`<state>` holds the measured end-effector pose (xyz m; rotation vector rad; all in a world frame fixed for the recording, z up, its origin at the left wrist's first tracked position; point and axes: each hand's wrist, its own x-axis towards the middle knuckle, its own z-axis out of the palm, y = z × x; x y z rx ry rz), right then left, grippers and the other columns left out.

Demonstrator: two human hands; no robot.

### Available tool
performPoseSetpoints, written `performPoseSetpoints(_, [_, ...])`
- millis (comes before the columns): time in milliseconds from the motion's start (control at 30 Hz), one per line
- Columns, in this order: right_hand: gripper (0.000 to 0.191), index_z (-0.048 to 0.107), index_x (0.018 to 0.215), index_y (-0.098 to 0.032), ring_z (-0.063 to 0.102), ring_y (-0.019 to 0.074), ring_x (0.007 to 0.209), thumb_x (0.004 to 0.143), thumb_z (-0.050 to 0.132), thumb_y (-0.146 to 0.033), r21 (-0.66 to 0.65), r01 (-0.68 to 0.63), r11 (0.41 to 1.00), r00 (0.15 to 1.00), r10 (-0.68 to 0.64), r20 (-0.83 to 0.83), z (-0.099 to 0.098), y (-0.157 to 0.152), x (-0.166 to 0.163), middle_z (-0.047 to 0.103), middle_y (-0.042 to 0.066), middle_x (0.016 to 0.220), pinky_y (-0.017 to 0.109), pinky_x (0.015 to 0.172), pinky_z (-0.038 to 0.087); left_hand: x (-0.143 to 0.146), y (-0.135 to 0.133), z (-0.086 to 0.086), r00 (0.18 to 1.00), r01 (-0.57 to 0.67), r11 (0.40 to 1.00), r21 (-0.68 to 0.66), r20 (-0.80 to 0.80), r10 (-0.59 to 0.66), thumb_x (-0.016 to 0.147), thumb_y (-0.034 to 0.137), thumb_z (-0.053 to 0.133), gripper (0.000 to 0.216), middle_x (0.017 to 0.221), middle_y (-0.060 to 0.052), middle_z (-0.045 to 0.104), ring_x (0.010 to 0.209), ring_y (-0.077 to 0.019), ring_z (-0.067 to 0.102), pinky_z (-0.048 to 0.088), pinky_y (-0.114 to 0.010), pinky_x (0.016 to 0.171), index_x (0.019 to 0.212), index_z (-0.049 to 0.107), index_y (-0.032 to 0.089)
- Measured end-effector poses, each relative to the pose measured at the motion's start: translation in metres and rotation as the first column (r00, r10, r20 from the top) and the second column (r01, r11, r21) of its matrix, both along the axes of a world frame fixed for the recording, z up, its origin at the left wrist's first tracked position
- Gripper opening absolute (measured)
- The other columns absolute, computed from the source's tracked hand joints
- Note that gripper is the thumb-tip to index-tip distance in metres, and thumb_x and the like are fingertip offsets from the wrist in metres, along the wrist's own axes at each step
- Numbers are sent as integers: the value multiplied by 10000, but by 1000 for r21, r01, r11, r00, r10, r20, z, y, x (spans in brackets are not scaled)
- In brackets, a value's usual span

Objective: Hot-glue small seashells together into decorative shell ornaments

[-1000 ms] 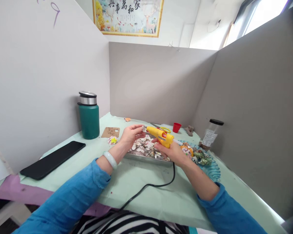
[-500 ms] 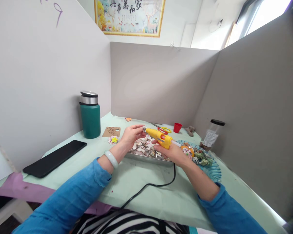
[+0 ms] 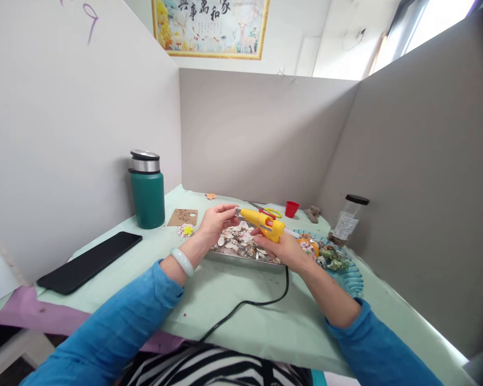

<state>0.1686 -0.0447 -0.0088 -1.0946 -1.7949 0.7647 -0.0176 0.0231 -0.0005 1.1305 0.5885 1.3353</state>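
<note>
My right hand (image 3: 286, 250) grips a yellow hot glue gun (image 3: 263, 223) with its nozzle pointing left. My left hand (image 3: 217, 222) pinches a small pale piece, probably a shell, right at the nozzle tip; it is too small to name for certain. Both hands hover over a metal tray (image 3: 233, 259) filled with several small shells. The gun's black cord (image 3: 245, 305) runs from under my right hand across the table toward me.
A green flask (image 3: 147, 191) and a black phone (image 3: 89, 262) lie on the left. A cardboard tag (image 3: 182, 217), scissors (image 3: 269, 210), a red cup (image 3: 292, 209), a jar (image 3: 348, 220) and a blue glass dish (image 3: 352, 276) of decorations ring the tray. Grey partitions enclose the table.
Hands and glue gun stay almost in place; the nozzle remains at the piece in my left fingers. Only the view shifts slightly.
</note>
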Motion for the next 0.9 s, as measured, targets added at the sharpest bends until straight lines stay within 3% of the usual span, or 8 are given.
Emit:
performPoseSetpoints(433, [315, 621, 932, -167, 356, 81, 438, 780, 604, -442, -14, -5, 1000, 1000, 5, 19, -3, 1, 2, 391, -66, 482, 227, 435, 330, -1, 0, 0, 1000, 6, 1000, 3, 9, -6, 641, 148, 724, 245, 773, -69, 655, 610, -118, 613, 516, -277, 646, 863, 650, 75])
performPoseSetpoints(667, [339, 604, 938, -177, 333, 75, 422, 778, 596, -476, -25, -2, 1000, 1000, 2, -1, -3, 3, 3, 372, -77, 471, 220, 423, 306, 0, -2, 2, 1000, 21, 1000, 13, -17, -21, 641, 142, 720, 234, 735, -57, 652, 536, -94, 585, 510, -274, 622, 856, 655, 75])
performPoseSetpoints(900, [323, 624, 923, -167, 357, 80, 447, 773, 603, -452, -11, 6, 1000, 1000, -6, 21, -2, 1, 1, 405, -61, 501, 227, 443, 333, -1, 1, 0, 1000, 9, 1000, 7, 1, -9, 638, 156, 727, 237, 789, -73, 657, 626, -121, 612, 516, -290, 673, 850, 653, 78])
